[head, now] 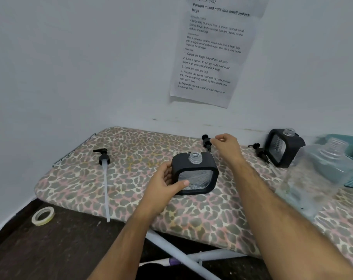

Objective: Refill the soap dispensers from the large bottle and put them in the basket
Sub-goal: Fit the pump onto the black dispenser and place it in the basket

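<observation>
Soft, even, bluish light — wide-angle bowing, blurred large bottle [321,174] at right.

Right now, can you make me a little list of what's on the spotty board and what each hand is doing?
Surface: spotty board
Near dispenser: upright, neck open, no pump
Left hand: grips near dispenser's side
Right hand: pinches a black pump behind it
Far dispenser: open neck, tilted by the wall
Second pump: lying beside far dispenser
Long-tube pump: lying at left
Big bottle: clear, open, at right
Basket: teal, far right
Tape roll: below board
</observation>
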Demonstrator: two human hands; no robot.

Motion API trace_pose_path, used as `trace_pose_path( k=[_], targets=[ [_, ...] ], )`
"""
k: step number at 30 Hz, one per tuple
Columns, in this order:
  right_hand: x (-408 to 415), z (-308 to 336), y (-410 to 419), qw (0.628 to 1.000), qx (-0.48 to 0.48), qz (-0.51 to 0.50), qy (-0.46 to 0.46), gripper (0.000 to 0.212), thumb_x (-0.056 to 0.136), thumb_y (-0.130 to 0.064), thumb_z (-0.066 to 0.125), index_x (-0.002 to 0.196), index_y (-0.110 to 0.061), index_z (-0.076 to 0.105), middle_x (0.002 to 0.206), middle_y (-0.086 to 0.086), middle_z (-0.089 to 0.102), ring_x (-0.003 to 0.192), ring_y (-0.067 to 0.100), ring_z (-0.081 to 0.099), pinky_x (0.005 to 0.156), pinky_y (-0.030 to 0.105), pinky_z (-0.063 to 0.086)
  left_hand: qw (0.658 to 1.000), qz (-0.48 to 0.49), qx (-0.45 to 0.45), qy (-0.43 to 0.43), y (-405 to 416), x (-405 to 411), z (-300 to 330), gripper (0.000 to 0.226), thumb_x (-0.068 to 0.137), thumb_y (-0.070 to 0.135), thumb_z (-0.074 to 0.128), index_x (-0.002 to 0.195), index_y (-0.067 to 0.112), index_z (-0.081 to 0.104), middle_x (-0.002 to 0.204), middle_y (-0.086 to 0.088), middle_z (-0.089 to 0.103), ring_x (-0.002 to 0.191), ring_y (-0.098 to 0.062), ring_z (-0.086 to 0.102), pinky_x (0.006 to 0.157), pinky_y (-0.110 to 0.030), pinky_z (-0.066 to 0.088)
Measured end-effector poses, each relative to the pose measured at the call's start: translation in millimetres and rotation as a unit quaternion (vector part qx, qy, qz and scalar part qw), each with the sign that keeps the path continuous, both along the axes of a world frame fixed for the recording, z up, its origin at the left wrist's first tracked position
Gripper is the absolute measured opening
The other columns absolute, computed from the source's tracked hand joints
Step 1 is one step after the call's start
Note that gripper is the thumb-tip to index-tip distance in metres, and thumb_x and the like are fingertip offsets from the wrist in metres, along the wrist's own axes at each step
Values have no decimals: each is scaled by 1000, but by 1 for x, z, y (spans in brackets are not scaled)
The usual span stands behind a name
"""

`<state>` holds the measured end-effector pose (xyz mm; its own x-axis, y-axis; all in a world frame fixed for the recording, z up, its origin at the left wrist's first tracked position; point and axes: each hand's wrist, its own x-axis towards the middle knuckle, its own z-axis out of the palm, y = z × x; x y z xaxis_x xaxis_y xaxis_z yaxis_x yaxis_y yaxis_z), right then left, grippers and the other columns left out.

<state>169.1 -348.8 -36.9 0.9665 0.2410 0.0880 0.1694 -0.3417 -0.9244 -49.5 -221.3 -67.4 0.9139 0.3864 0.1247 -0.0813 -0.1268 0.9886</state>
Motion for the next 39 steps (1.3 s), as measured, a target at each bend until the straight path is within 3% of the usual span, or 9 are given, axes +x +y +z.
trace_pose_path(
  k=[3, 10, 17, 22, 26, 30, 35, 39],
  targets=[
    [16, -6, 11, 999, -30, -6, 18, 29, 91, -35, 66, 106, -11, 62, 86, 0, 64, 65, 15, 58, 56, 28, 45, 1000, -1, 0, 2, 0, 0, 1, 49, 84, 7, 76, 123, 27, 54, 122, 7, 64, 105, 4, 64, 84, -12, 50],
    [35, -13, 24, 993, -109, -15, 39, 53, 83, -63, 66, 68, -12, 62, 56, 0, 62, 45, 15, 51, 50, 26, 40, 1000, 10, -16, 2, 2, 2, -3, 52, 81, 6, 78, 122, 27, 56, 118, 8, 67, 106, -1, 65, 88, -18, 53],
    [32, -8, 33, 983, -181, -17, 37, 49, 80, -63, 68, 70, -15, 62, 50, -5, 59, 41, 12, 51, 46, 23, 36, 1000, 10, -15, 6, 3, 2, -4, 61, 81, 8, 79, 133, 22, 52, 126, 4, 64, 115, -7, 63, 99, -28, 52],
    [29, -5, 33, 978, -207, -22, 24, 42, 81, -58, 68, 79, -17, 61, 67, -1, 67, 57, 15, 58, 50, 25, 39, 1000, 13, -16, 5, 1, 1, -2, 56, 81, 8, 79, 127, 26, 54, 124, 6, 64, 111, -4, 64, 96, -24, 53],
    [24, -7, 23, 992, -109, -25, 59, 32, 82, -43, 76, 71, -16, 62, 56, -3, 63, 42, 9, 51, 32, 14, 32, 1000, 19, -17, 4, -1, 0, 1, 56, 81, 10, 79, 129, 24, 53, 123, 6, 64, 109, -2, 64, 91, -19, 53],
    [16, -10, 10, 997, 6, -12, 78, 31, 83, -39, 77, 79, -9, 69, 62, 1, 64, 48, 14, 51, 44, 22, 41, 1000, 19, -14, 2, -3, -1, 3, 55, 81, 12, 79, 126, 30, 53, 123, 9, 64, 106, 2, 64, 87, -16, 52],
    [-5, -9, -13, 986, 146, -20, 83, 33, 88, -36, 72, 84, -3, 71, 59, 2, 50, 56, 18, 41, 52, 28, 35, 999, 22, -22, -8, -6, -3, 7, 50, 83, 10, 78, 119, 35, 53, 119, 9, 65, 99, 5, 66, 80, -15, 53],
    [-25, 4, -30, 988, 145, -12, 51, 26, 91, -31, 69, 79, -9, 67, 62, -1, 54, 55, 14, 45, 50, 22, 39, 999, 20, -32, 0, -6, -3, 9, 50, 83, 14, 78, 122, 31, 54, 120, 5, 66, 103, -3, 67, 86, -24, 56]
  ],
)
